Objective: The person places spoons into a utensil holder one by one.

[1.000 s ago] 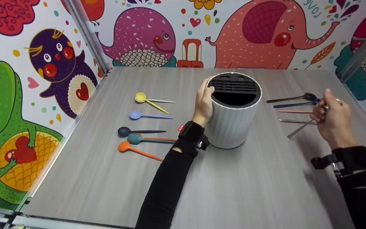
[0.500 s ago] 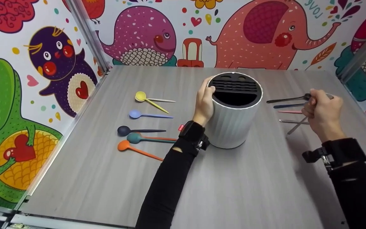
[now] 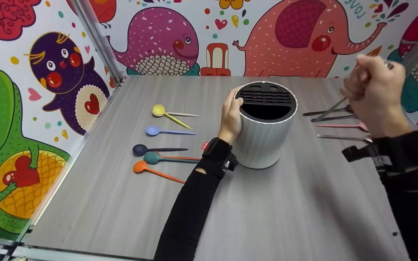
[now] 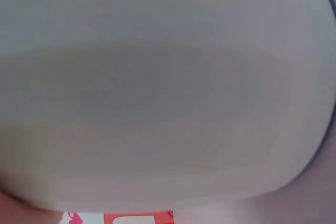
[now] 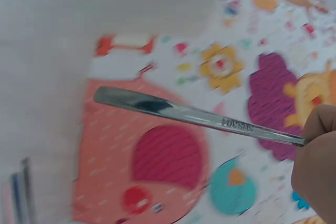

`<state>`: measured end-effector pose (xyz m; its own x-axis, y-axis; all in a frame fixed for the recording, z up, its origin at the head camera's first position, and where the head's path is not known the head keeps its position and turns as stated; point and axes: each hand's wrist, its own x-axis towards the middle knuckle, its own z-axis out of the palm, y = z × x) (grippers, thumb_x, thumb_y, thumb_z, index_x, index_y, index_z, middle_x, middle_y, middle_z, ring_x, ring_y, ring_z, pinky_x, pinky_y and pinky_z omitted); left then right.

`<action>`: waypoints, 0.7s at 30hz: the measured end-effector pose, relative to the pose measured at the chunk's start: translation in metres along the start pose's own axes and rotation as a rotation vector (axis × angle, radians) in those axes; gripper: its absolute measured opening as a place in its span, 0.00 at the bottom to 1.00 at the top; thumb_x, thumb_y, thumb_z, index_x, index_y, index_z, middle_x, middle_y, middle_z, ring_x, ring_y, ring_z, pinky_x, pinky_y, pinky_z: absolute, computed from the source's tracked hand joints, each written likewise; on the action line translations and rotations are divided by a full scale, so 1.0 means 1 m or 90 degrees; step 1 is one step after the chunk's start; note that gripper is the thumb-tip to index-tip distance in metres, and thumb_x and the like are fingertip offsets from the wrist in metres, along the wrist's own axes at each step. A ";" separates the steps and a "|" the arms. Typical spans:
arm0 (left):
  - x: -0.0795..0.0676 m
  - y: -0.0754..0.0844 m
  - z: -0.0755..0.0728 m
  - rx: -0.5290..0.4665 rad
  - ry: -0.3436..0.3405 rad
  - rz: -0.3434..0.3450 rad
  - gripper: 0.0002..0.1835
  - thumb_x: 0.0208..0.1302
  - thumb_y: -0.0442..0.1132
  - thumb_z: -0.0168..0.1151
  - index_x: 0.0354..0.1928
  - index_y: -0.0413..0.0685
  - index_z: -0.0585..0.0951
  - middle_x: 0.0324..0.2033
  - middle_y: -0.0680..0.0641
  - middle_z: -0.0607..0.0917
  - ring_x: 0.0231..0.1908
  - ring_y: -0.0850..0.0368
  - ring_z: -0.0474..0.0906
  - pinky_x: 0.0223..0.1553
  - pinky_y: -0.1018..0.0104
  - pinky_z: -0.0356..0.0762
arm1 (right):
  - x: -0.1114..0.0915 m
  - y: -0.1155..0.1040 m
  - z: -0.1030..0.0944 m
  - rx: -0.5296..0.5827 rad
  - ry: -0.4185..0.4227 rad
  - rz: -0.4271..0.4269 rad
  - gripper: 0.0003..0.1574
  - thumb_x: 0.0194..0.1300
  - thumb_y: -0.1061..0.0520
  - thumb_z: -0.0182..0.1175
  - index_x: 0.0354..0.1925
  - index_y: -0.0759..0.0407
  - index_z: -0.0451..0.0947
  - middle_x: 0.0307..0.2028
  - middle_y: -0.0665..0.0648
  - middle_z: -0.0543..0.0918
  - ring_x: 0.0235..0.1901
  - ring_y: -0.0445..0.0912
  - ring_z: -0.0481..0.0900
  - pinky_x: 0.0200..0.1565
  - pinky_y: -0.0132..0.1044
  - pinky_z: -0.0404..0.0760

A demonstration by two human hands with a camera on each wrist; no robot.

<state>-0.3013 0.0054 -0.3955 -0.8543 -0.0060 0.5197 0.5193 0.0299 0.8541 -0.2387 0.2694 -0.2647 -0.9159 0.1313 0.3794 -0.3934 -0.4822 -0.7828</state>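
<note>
1. Head view: left hand (image 3: pixel 232 117) grasps the side of a white ribbed utensil holder (image 3: pixel 261 145), thumb at the rim of its black slotted insert (image 3: pixel 265 102). Holder stands upright on the grey table (image 3: pixel 267 214), just right of those fingers.
2. Same view: right-hand fingers (image 3: pixel 356 85) curl tightly around a metal utensil; its flat handle (image 3: pixel 330 110) slants down and left from them, well apart from the holder. Below these fingers lie a black spoon (image 3: pixel 325 112), a dark blue handle (image 3: pixel 337 118), a pink utensil (image 3: pixel 339 125) and another metal utensil (image 3: pixel 343 137).
3. Left of the left fingers: yellow, lavender, navy, teal and orange spoons.
4. Left wrist: holder's blurred wall fills most of the view, beside a sliver of hand; finger grip cannot be told here.
5. Right wrist: lettered handle juts from clenched fingers; other end hidden.
</note>
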 end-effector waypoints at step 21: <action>0.000 0.000 -0.001 -0.002 0.000 0.009 0.31 0.63 0.41 0.36 0.63 0.31 0.75 0.57 0.36 0.80 0.57 0.51 0.75 0.62 0.65 0.68 | 0.007 0.031 0.078 0.031 -0.103 -0.010 0.29 0.69 0.64 0.58 0.13 0.62 0.60 0.13 0.51 0.49 0.12 0.40 0.44 0.15 0.33 0.42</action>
<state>-0.3013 0.0048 -0.3950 -0.8469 -0.0063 0.5317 0.5313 0.0268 0.8467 -0.2515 0.1880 -0.2480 -0.8832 -0.0002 0.4690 -0.3995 -0.5233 -0.7527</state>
